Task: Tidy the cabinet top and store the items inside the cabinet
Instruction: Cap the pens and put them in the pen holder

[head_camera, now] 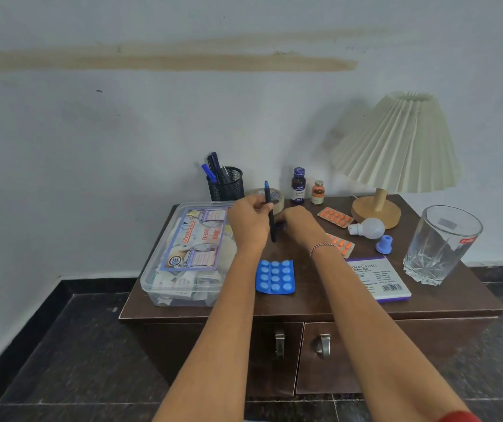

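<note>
The left hand [248,225] is clamped on a blue pen [270,213]; the right hand [300,226] curls over something hidden. Blister packs, bottles, the first-aid box [183,254] crowd the cabinet top [305,303]; doors closed, so tidying looks barely begun.

Bare bench [314,300] shows only at the frame's lower centre, between blue blister [275,276] and stamp pad [378,278]. First-aid box [183,254] blocks the left; glass [440,245] and lamp [396,153] crowd the right.
</note>
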Tool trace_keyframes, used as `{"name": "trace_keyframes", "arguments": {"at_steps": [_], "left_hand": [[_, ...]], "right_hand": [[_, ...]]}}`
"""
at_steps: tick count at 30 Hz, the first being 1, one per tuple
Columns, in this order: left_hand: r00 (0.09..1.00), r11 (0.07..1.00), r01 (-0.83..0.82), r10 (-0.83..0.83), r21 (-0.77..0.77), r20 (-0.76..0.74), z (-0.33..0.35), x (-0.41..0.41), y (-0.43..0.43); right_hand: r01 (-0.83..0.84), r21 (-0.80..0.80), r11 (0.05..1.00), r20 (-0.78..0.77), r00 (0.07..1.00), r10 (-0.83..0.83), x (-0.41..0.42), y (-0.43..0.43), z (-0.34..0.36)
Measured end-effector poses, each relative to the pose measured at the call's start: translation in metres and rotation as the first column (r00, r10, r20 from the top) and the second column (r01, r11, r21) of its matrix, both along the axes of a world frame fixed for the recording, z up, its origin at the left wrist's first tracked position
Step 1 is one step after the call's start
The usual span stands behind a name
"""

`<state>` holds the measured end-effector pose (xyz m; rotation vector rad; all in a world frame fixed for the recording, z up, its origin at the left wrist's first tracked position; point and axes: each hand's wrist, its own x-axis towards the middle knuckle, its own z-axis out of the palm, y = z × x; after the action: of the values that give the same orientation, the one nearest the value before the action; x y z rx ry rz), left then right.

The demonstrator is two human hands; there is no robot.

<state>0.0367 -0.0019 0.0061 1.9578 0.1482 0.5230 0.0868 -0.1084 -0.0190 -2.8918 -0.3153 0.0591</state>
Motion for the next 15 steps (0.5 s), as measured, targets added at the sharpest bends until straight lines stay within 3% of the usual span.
{"name": "trace_keyframes", "arguments": {"at_steps": [6, 10, 15], "left_hand": [[0.999, 1.000, 0.024, -0.024, 0.006, -0.031, -0.005, 0.002, 0.002], [0.999, 0.999, 0.021, -0.019, 0.048, -0.031, -0.006, 0.003, 0.001], [1.000, 0.998, 0.002, 0.000, 0.059, -0.031, -0.003, 0.001, -0.001]], "right_hand": [[-0.010, -0.035, 0.999, -0.051, 0.999, 0.009, 0.001, 0.003, 0.007], [-0.001, -0.007, 1.000, 0.044, 0.999, 0.002, -0.003, -0.001, 0.003], [0.057, 0.337, 0.940, 0.197, 0.972, -0.130, -0.006, -0.008, 0.017]]}}
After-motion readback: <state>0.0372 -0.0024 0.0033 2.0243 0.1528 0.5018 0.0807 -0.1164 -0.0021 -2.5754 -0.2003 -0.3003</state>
